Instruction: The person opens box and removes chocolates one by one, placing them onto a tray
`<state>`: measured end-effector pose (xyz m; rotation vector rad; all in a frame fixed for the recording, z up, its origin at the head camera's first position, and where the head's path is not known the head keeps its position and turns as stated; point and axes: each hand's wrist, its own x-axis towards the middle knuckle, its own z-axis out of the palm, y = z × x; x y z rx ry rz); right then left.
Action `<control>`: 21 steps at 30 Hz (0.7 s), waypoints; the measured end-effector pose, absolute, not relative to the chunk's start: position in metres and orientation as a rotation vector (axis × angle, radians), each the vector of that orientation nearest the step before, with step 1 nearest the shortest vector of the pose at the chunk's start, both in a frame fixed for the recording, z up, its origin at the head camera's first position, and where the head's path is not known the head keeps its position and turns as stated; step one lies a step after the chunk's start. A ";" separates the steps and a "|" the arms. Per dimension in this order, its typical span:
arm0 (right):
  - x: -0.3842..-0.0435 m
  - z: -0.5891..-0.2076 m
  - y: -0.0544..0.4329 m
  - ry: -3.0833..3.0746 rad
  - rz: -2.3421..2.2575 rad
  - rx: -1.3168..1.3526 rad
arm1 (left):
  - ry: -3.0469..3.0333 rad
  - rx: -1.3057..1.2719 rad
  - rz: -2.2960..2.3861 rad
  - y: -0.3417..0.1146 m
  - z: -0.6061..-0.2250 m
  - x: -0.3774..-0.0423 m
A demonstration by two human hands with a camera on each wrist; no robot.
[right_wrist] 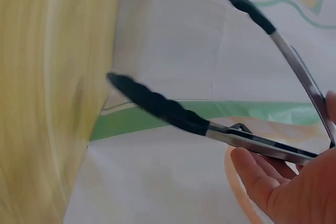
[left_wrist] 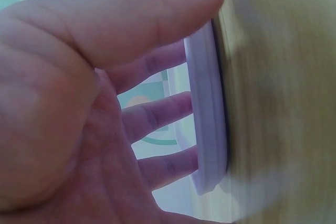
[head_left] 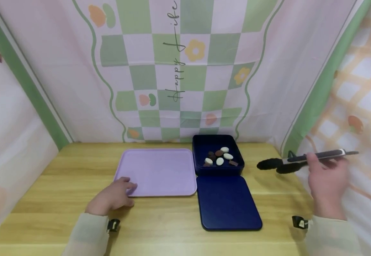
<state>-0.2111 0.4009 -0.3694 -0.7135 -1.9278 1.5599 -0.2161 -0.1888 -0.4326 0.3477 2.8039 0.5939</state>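
In the left wrist view, the rim of the lavender tray hid the fingertips of my left hand; the fingers reached over the near-left corner, spread and relaxed, thumb outside, and I could not tell how firmly they pressed. The right wrist view cut off one arm of the black-tipped tongs at the top edge, and part of my right hand at the side. Those fingers gripped the tongs, whose tips stood apart, by the right side of the tabletop, well apart from the dark blue box. In it, small brown pieces overlapped, hard to make out among white ovals.
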 end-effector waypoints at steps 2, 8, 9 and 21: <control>-0.210 -0.366 0.402 -1.680 1.765 -0.665 | 2.813 0.358 0.589 -0.189 -0.431 -0.216; -0.205 -0.355 0.403 -1.224 2.094 -0.533 | 2.809 0.352 0.597 -0.189 -0.429 -0.213; -0.204 -0.353 0.403 -1.195 2.124 -0.516 | 2.809 0.354 0.597 -0.189 -0.430 -0.212; -0.209 -0.319 0.347 -1.141 2.215 -0.335 | 2.819 0.349 0.605 -0.188 -0.430 -0.213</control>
